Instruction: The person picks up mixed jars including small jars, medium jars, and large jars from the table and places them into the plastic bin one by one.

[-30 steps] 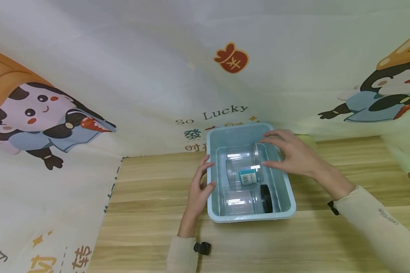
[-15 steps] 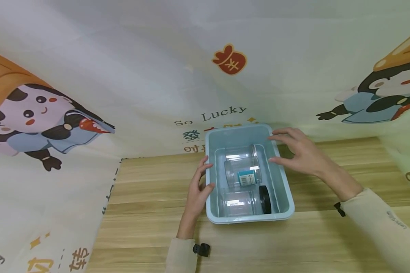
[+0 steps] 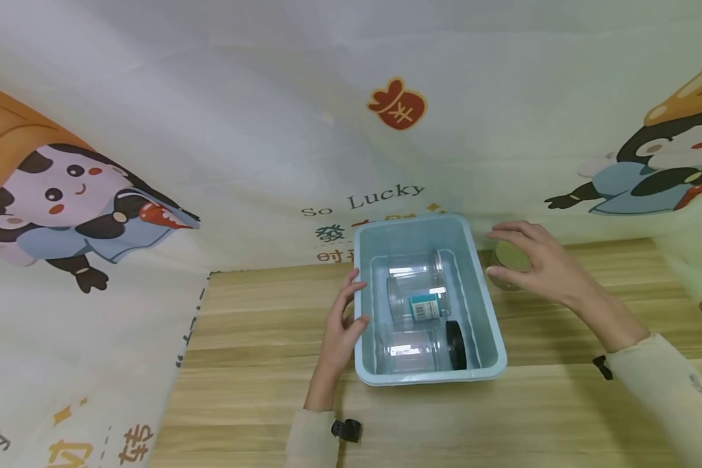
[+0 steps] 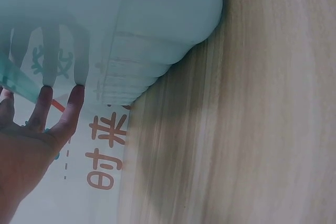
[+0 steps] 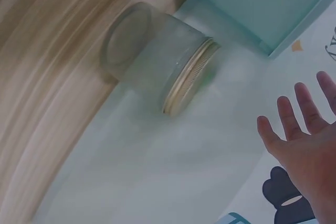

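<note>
A light blue plastic bin [image 3: 488, 325] stands on the wooden table. My left hand [image 3: 340, 331] rests at its left rim with fingers loosely spread; in the left wrist view the fingertips [image 4: 77, 92] touch the wall. Inside lie clear jars: one with a black lid [image 3: 456, 346] nearest me, one with a blue label [image 3: 425, 307] in the middle, another [image 3: 411, 263] behind. To the bin's right, my right hand [image 3: 541, 263] hovers with spread fingers beside a clear jar with a gold rimmed lid [image 5: 191, 77], holding nothing. In the head view that hand partly covers this jar's greenish lid [image 3: 511, 255].
A white printed cloth [image 3: 257, 130] hangs behind the table and at both sides. Bare wooden table [image 3: 257, 344] shows left of the bin and in front of it. The lidded jar stands close to the back cloth.
My right hand has moved from over the bin's right side out to the right, beside the lidded jar, which shows more now. My left hand and the bin have stayed in place.
</note>
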`<move>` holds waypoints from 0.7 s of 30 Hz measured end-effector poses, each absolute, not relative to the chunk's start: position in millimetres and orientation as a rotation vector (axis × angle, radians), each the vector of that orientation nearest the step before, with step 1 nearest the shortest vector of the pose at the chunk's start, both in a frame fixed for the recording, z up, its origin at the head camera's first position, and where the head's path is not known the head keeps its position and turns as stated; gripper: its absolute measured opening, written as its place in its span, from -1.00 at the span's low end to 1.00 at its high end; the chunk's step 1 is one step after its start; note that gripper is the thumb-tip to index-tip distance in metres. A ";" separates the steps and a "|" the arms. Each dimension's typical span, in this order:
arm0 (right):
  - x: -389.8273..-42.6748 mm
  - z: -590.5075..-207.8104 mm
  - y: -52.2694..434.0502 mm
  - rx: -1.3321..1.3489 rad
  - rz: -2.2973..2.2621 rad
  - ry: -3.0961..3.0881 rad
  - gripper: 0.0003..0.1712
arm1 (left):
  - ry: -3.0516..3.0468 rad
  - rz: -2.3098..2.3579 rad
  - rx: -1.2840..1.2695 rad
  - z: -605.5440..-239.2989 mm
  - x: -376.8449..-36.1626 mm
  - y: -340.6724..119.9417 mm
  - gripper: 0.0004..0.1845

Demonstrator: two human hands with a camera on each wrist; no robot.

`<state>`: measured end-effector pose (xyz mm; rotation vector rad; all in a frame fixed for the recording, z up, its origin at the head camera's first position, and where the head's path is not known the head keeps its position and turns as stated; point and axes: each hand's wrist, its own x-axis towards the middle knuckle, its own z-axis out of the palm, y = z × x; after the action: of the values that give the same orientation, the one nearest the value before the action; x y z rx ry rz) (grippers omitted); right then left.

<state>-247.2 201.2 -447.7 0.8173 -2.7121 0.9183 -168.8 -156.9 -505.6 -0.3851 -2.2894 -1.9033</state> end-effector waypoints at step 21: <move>-244.7 -476.4 225.9 0.748 0.863 -2.738 -0.25 | -2.271 -1.898 -0.381 -532.2 -178.2 -163.1 -0.39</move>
<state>-244.7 225.9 -476.4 0.7482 -2.7378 0.8627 -178.2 -163.1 -532.2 -0.3811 -2.2706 -1.8984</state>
